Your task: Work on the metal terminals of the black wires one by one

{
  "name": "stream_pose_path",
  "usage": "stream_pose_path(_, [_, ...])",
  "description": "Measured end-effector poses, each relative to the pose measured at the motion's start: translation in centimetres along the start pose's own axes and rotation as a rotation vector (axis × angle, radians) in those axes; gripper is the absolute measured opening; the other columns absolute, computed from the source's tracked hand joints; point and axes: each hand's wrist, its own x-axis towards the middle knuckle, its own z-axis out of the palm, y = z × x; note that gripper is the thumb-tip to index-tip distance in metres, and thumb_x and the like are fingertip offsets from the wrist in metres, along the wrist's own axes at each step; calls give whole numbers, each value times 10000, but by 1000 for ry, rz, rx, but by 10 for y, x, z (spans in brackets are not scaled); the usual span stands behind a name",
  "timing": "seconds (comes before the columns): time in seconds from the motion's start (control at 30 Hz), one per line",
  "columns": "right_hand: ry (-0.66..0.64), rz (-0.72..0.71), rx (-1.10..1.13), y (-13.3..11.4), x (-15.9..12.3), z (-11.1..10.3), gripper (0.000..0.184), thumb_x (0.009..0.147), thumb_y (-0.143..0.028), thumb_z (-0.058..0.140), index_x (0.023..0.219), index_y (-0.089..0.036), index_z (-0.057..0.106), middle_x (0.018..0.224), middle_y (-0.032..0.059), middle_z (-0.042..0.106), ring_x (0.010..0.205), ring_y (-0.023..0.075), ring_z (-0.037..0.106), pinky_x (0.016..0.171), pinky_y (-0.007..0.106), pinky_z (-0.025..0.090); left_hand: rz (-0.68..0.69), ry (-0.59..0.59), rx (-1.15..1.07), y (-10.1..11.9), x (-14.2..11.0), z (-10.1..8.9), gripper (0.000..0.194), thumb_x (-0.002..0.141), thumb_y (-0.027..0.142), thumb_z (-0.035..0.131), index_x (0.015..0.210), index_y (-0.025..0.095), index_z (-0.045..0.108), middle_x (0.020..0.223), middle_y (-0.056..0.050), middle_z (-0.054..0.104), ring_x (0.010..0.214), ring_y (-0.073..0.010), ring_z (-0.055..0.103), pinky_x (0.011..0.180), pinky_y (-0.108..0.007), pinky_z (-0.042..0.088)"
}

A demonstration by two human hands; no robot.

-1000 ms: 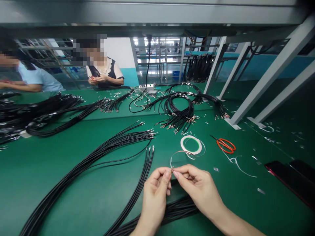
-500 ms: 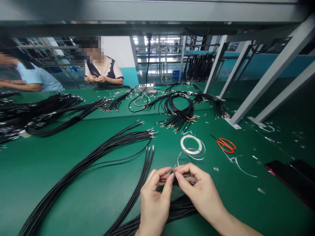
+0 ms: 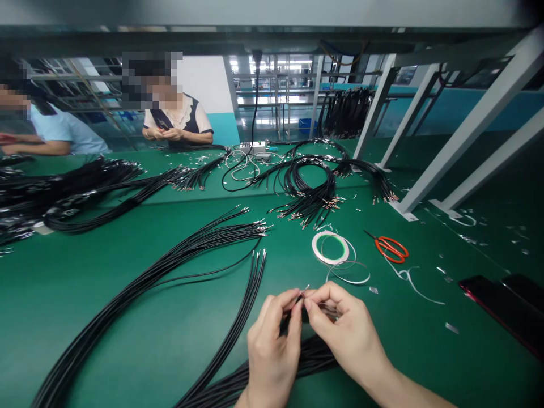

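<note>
My left hand [image 3: 276, 340] is closed in a pinch on the end of a black cable [image 3: 299, 298], its bare metal tip poking up past the fingers. Thumb and forefinger of my right hand [image 3: 340, 317] press together at that same tip; whether a strip of tape lies between them is hidden. Just beyond the hands, a roll of white tape [image 3: 315, 253] with a green centre lies flat, a thin strip looping from it toward my right hand. Beneath my wrists runs a bundle of black cables [image 3: 317, 357]. Left of them, a long bundle [image 3: 170, 266] curves across the green table.
Orange-handled scissors [image 3: 393, 249] lie right of the tape, near scraps of clear film [image 3: 451, 328]. Dark phones [image 3: 501, 306] rest at the right edge. Coiled cables [image 3: 312, 192] and a power strip [image 3: 253, 148] are farther back, by grey metal legs [image 3: 467, 124]. Two people sit across.
My left hand has shifted slightly right and tilted, and the cable tip shows a little higher. The loose tape strip has swung to the right.
</note>
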Motion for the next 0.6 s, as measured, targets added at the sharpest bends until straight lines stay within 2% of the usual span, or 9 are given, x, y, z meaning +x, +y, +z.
stream_pose_path(0.33, [-20, -10, 0, 0, -2, 0, 123, 852, -251, 625, 745, -194, 603, 887, 94, 759, 812, 210, 728, 760, 297, 577, 6, -12, 41, 0, 0, 0, 278, 837, 89, 630, 1083, 217, 646, 902, -46, 728, 774, -180, 707, 701, -263, 582])
stream_pose_path(0.6, [3, 24, 23, 3, 0, 0, 140, 846, -287, 640, 745, -200, 598, 837, 76, 757, 754, 204, 725, 688, 280, 574, 40, 2, 42, -2, -2, 1, 309, 828, 77, 636, 1100, 222, 657, 908, -51, 733, 767, -181, 708, 692, -251, 573])
